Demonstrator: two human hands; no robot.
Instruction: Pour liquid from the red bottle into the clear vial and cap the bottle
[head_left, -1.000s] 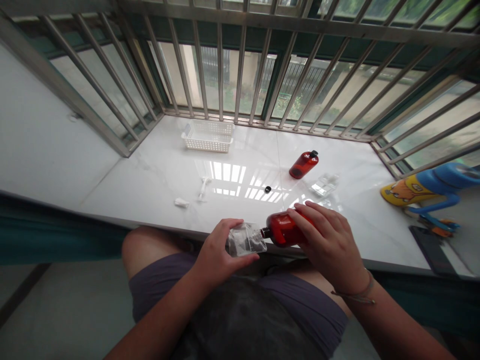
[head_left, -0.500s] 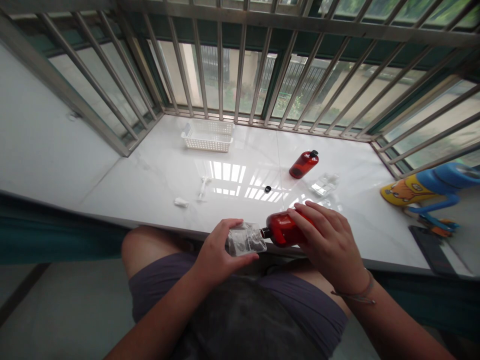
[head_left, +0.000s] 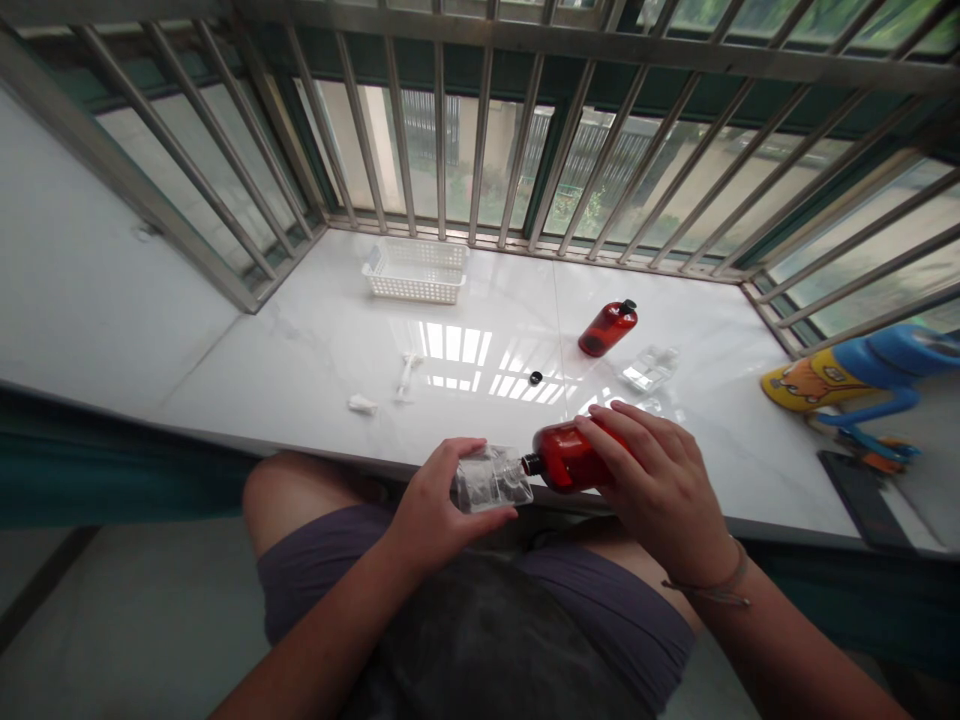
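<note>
My left hand (head_left: 442,510) is closed around a clear, squarish plastic bottle (head_left: 491,480) tilted toward the right. In my right hand (head_left: 660,480) is a red bottle (head_left: 566,457), tipped nearly onto its side, its uncapped black-looking neck at the mouth of the clear one. Whether liquid is flowing between them I cannot tell. Beyond them on the white counter (head_left: 315,350) lies a small black cap (head_left: 535,378). A white pump head (head_left: 409,377) and a small white piece (head_left: 362,405) lie to the left.
A white perforated basket (head_left: 416,290) stands near the window bars. Another red bottle (head_left: 606,330) with a black top lies beside clear plastic items (head_left: 651,370). At the right are a yellow and blue flask (head_left: 817,380) and a dark phone-like slab (head_left: 862,500).
</note>
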